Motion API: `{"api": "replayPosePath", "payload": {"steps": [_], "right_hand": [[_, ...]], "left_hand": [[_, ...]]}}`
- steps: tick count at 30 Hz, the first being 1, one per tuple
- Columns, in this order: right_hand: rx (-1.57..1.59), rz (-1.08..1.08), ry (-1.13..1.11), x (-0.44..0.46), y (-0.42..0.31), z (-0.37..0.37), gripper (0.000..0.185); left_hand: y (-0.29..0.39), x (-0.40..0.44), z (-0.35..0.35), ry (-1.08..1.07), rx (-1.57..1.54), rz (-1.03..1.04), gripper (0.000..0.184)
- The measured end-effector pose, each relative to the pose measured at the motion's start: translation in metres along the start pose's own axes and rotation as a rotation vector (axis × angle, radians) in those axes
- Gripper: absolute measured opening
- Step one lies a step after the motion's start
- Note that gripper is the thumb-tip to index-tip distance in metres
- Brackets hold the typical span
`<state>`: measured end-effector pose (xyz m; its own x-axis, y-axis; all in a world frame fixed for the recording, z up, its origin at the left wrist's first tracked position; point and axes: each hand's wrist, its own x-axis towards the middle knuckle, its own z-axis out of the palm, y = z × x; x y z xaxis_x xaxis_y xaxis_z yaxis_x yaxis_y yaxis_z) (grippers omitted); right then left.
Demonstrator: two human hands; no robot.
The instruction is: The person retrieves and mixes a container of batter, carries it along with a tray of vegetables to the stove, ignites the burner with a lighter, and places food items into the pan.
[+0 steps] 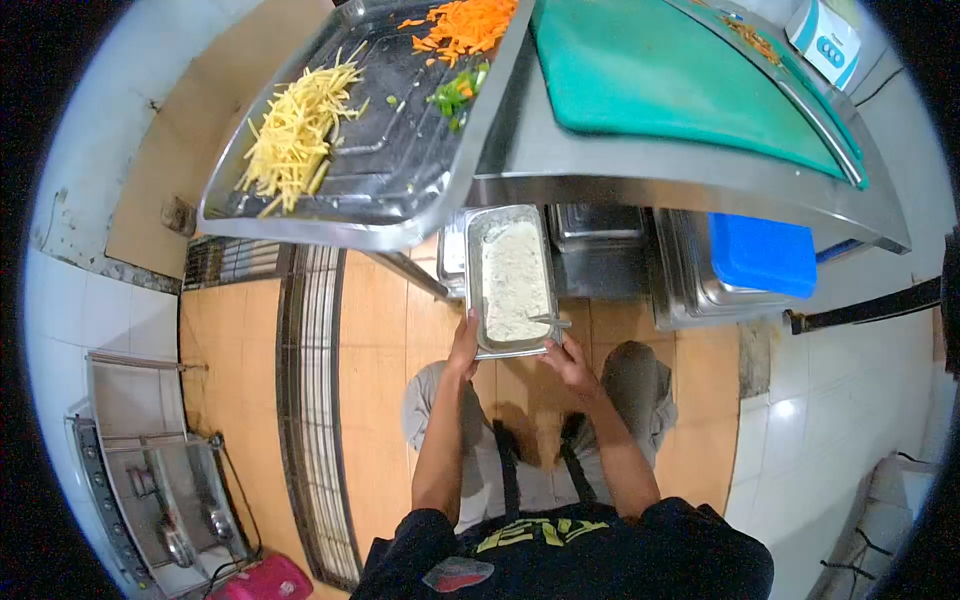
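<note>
Below the edge of a steel table, a rectangular metal pan point(474, 262) of white, flour-like powder point(516, 270) is held between my two hands. My left hand point(464, 345) grips the near left corner, fingers wrapped around the side. At the near right corner, my right hand point(571, 364) has hold of the rim. The handle of a metal utensil point(550, 321) sticks out of the powder over the right rim; its other end is buried, so its kind is hidden. The pan's far end reaches the shelf under the table.
Overhead, a metal tray point(400, 238) bears yellow strips point(300, 135), shredded carrot point(465, 28) and chopped green pieces point(458, 95). Beside it on the steel table point(620, 165) lie a green cutting board point(670, 80) and a knife point(815, 120). A blue container point(763, 255) rests on metal lids lower right.
</note>
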<state>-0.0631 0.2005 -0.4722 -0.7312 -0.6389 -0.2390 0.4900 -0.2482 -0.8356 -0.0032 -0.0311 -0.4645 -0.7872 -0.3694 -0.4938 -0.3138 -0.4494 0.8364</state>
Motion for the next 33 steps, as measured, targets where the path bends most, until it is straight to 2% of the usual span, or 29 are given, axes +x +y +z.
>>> {"api": "replayPosePath", "payload": {"steps": [3, 4, 7, 8, 11, 15, 18, 21, 22, 26, 28, 31, 32, 33], "right_hand": [[-0.165, 0.077, -0.003, -0.039, 0.001, -0.013, 0.038], [-0.109, 0.089, -0.01, -0.066, -0.038, 0.008, 0.037], [-0.097, 0.402, -0.022, -0.138, -0.109, 0.043, 0.034], [-0.161, 0.386, -0.089, -0.165, -0.102, 0.036, 0.033], [-0.198, 0.449, -0.148, -0.244, -0.149, 0.061, 0.031], [-0.464, 0.538, -0.15, -0.321, -0.229, 0.111, 0.027], [-0.705, 0.76, -0.106, -0.369, -0.266, 0.127, 0.027], [-0.515, 0.569, -0.02, -0.396, -0.311, 0.146, 0.029], [-0.664, 0.526, -0.053, -0.391, -0.321, 0.146, 0.027], [-0.751, 0.419, 0.014, -0.399, -0.357, 0.161, 0.029], [-0.804, 0.305, 0.098, -0.386, -0.395, 0.185, 0.037], [-1.129, -0.022, 0.225, -0.361, -0.429, 0.204, 0.032], [-1.206, -0.057, 0.312, -0.352, -0.437, 0.211, 0.022], [-1.236, -0.206, 0.368, -0.339, -0.446, 0.215, 0.02]], "left_hand": [[0.018, -0.063, 0.019, 0.121, 0.164, 0.013, 0.067], [0.026, -0.089, 0.03, 0.176, 0.205, 0.024, 0.066], [0.058, -0.187, 0.056, 0.171, 0.249, -0.024, 0.064], [0.053, -0.212, 0.057, 0.153, 0.208, 0.074, 0.059], [0.103, -0.306, 0.086, 0.181, 0.343, -0.065, 0.055], [0.144, -0.395, 0.098, 0.137, 0.452, -0.117, 0.054], [0.153, -0.448, 0.1, 0.1, 0.409, -0.125, 0.05], [0.173, -0.487, 0.1, 0.05, 0.362, -0.089, 0.05], [0.174, -0.486, 0.095, 0.033, 0.375, -0.077, 0.05], [0.191, -0.476, 0.094, -0.092, 0.459, -0.016, 0.053], [0.241, -0.468, 0.115, -0.148, 0.415, -0.004, 0.052], [0.281, -0.445, 0.133, -0.21, 0.383, 0.056, 0.052], [0.292, -0.436, 0.137, -0.229, 0.411, 0.091, 0.052], [0.302, -0.428, 0.141, -0.248, 0.441, 0.126, 0.052]]}}
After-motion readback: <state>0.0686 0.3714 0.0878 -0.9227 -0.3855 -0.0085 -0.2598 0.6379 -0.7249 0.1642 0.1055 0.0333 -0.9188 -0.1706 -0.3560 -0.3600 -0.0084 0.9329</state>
